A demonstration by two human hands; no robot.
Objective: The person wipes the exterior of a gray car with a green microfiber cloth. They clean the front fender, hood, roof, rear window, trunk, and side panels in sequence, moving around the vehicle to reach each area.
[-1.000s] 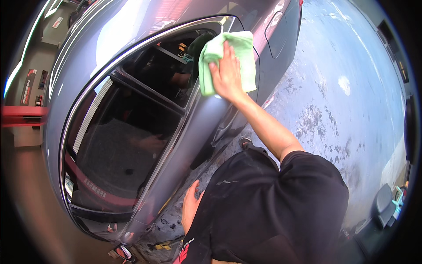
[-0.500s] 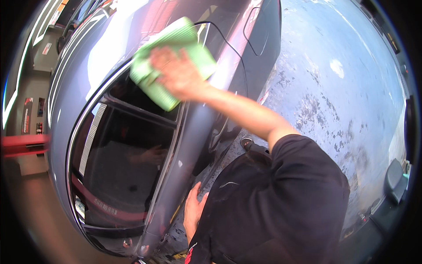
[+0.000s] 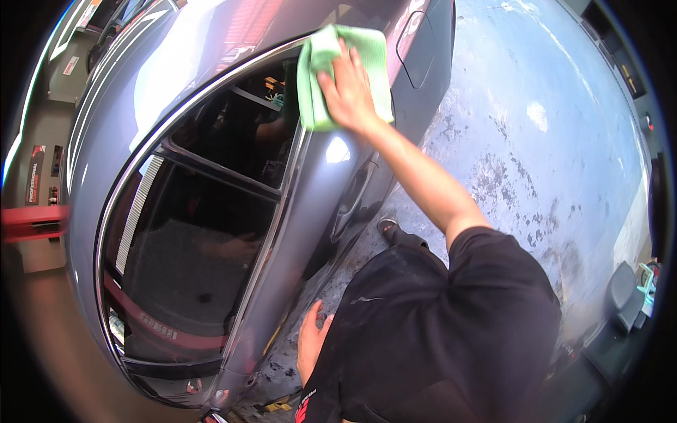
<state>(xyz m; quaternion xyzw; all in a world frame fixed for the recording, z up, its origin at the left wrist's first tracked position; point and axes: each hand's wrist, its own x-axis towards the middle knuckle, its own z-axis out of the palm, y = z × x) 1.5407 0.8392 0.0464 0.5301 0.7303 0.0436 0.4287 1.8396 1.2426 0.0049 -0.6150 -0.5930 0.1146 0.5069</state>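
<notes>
My right hand (image 3: 348, 88) presses a green microfibre cloth (image 3: 381, 67) onto the car at the rear corner of the side windows. Its fingers lie over the cloth, with a fold of it between thumb and fingers. The cloth covers the back end of the rear quarter glass (image 3: 233, 130) and part of the body panel beside it. My left hand (image 3: 310, 344) hangs low between my body and the car (image 3: 278, 282), its fingers apart and nothing visible in it; part of it is hidden by my black shirt.
The dark side window (image 3: 204, 268) and door handle (image 3: 347, 204) lie closer to me than the cloth. A closed fuel flap (image 3: 417, 49) sits farther back. Worn blue-grey floor (image 3: 508, 169) spreads to the right, with a dark chair (image 3: 626, 296) at the edge. A red bar (image 3: 35, 222) stands beyond the car.
My right hand has moved the cloth rightward, off the middle of the roof edge and quarter glass, to the rear window corner. The left hand stays in nearly the same place.
</notes>
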